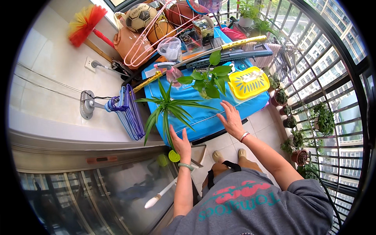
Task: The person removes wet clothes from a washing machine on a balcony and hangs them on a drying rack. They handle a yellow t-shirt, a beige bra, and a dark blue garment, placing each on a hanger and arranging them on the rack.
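Balcony, tiled floor [258,121], railing at right. Blue-covered table [207,111] standing centre. Purple hangers [129,111] hanging at left wall. Spiky plant [170,105] and leafy plant [209,80] sitting on table, yellow basket [248,81] further right. Left hand [181,143] hovering open-fingered at table's near edge below spiky plant, gripping nothing. Right hand [232,119] hovering flat, fingers apart, over cloth.

The spider plant's [169,106] pot is hidden behind its own long leaves and the left hand [181,143]. The second plant's [209,80] pot cannot be made out either. The worktop [203,113] lies wholly under a blue cloth [235,105]. Clutter behind is too tangled to sort.
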`<state>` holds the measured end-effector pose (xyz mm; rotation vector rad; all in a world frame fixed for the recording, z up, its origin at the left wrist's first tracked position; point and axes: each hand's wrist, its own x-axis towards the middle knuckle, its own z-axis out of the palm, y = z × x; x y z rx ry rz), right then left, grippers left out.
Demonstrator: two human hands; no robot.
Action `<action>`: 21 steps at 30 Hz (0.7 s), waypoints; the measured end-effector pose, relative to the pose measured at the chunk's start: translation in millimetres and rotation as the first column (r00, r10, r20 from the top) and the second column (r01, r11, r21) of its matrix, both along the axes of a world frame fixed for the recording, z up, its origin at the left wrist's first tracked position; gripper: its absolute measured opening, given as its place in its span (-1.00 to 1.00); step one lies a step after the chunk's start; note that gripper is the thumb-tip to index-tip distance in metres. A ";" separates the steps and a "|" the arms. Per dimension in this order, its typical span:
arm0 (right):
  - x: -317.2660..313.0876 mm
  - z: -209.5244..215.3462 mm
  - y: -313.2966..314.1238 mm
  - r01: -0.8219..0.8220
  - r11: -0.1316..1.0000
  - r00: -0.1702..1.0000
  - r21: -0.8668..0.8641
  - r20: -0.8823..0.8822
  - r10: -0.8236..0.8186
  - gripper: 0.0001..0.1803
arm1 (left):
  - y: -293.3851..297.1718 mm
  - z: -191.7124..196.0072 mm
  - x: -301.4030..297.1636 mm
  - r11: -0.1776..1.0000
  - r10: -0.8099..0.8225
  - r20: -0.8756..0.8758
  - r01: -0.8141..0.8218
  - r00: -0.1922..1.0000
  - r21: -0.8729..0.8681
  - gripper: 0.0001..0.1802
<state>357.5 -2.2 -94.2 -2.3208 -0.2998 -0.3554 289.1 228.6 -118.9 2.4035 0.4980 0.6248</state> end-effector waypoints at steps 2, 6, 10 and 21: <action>-10.7 2.3 -27.6 0.028 0.999 1.000 -0.027 -0.002 -0.028 -0.66 | 4.1 -6.2 -6.0 0.996 0.071 -0.025 -0.070 0.997 0.056 -0.38; -9.4 -12.2 -79.9 0.245 0.950 0.969 0.196 -0.073 -0.235 -0.82 | 21.5 -38.6 -16.1 0.968 0.222 0.029 -0.216 0.975 -0.125 -0.41; 14.4 -56.6 -136.5 0.587 0.681 0.804 0.438 -0.415 -0.426 -0.76 | 26.8 -56.8 -19.2 0.879 0.365 0.039 -0.330 0.930 -0.345 -0.39; 46.3 -88.9 -212.5 0.797 0.356 0.550 0.487 -0.830 -0.095 -0.67 | 30.8 -68.4 -36.2 0.644 0.445 0.116 -0.227 0.888 -0.731 -0.45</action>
